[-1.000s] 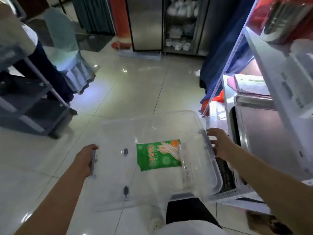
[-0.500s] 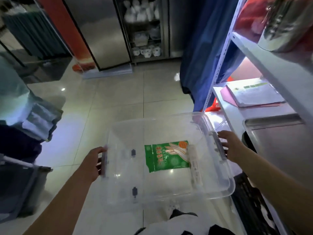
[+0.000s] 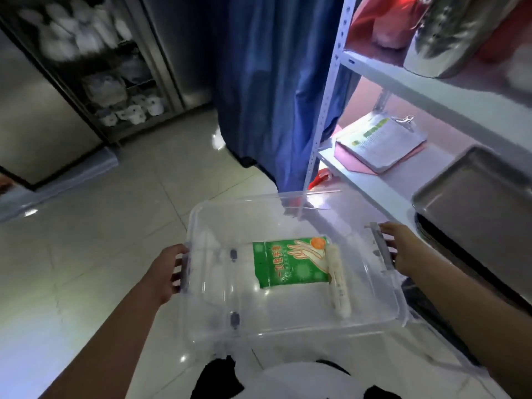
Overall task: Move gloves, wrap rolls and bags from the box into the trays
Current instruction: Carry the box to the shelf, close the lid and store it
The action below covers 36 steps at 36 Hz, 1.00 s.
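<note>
I carry a clear plastic box (image 3: 247, 217) above the floor in front of me. My left hand (image 3: 167, 272) grips its left handle and my right hand (image 3: 403, 249) grips the grey handle on its right side. On the box bottom lies a green pack of gloves (image 3: 290, 262) with a hand drawing on it. A whitish wrap roll (image 3: 338, 279) lies along the pack's right edge. A steel tray (image 3: 472, 203) sits on the shelf to the right, close to my right hand.
A white metal shelf rack (image 3: 328, 90) stands on the right with papers on a clipboard (image 3: 380, 142) and a shiny steel vessel (image 3: 449, 33) above. A blue curtain (image 3: 264, 76) hangs ahead. A steel cabinet with white items (image 3: 115, 79) stands at back left. Tiled floor (image 3: 86, 240) lies below.
I have turned right towards the shelf rack with the box in both hands. The steel tray and clipboard now sit closer. The pack and roll have kept their place in the box.
</note>
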{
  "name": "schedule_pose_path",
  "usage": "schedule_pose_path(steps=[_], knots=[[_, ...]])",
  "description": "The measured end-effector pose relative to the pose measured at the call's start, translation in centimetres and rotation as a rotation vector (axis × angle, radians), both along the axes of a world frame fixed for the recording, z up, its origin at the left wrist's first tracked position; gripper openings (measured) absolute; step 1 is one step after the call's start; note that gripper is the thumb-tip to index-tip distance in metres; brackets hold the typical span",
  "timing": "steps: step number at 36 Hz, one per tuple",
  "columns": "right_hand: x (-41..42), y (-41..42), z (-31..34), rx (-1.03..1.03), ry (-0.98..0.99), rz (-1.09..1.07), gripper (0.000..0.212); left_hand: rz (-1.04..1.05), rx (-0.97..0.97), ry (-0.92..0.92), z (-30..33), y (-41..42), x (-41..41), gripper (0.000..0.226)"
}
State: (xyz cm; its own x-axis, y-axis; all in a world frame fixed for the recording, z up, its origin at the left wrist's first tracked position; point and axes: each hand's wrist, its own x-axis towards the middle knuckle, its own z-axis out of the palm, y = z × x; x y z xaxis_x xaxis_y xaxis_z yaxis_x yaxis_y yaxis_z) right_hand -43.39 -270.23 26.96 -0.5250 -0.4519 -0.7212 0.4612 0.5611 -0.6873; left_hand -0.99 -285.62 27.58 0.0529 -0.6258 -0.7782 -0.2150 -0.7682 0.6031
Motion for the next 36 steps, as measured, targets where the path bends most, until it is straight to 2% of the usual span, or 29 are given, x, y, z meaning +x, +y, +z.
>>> schedule_pose_path(steps=[3, 7, 14, 18, 21, 28, 36], knots=[[1.6, 0.3, -0.9, 0.056, 0.006, -0.181, 0.015, -0.126, 0.014, -0.008, -0.5, -6.3, -0.6, 0.017], [3.3, 1.3, -1.7, 0.088, -0.017, -0.347, 0.045, -0.282, 0.014, -0.015, -0.2, -13.0, -2.8, 0.017], [6.9, 1.4, -1.0, 0.140, -0.027, -0.621, 0.020, -0.530, 0.006, -0.044, 0.7, -19.5, -9.1, 0.015], [7.6, 1.4, -3.1, 0.186, -0.049, -0.707, 0.028, -0.632, 0.022, -0.088, -0.8, -21.2, -11.9, 0.019], [8.5, 1.3, -4.7, 0.167, -0.087, -0.776, 0.019, -0.675, 0.047, -0.132, -2.1, -21.7, -14.0, 0.018], [11.7, 2.0, -7.9, 0.213, -0.199, -0.985, 0.016, -0.813, 0.109, -0.195, -4.5, -22.8, -18.7, 0.019], [14.4, 0.7, -12.1, 0.282, -0.260, -1.205, 0.020, -1.057, 0.064, -0.255, -13.2, -26.6, -23.4, 0.009]])
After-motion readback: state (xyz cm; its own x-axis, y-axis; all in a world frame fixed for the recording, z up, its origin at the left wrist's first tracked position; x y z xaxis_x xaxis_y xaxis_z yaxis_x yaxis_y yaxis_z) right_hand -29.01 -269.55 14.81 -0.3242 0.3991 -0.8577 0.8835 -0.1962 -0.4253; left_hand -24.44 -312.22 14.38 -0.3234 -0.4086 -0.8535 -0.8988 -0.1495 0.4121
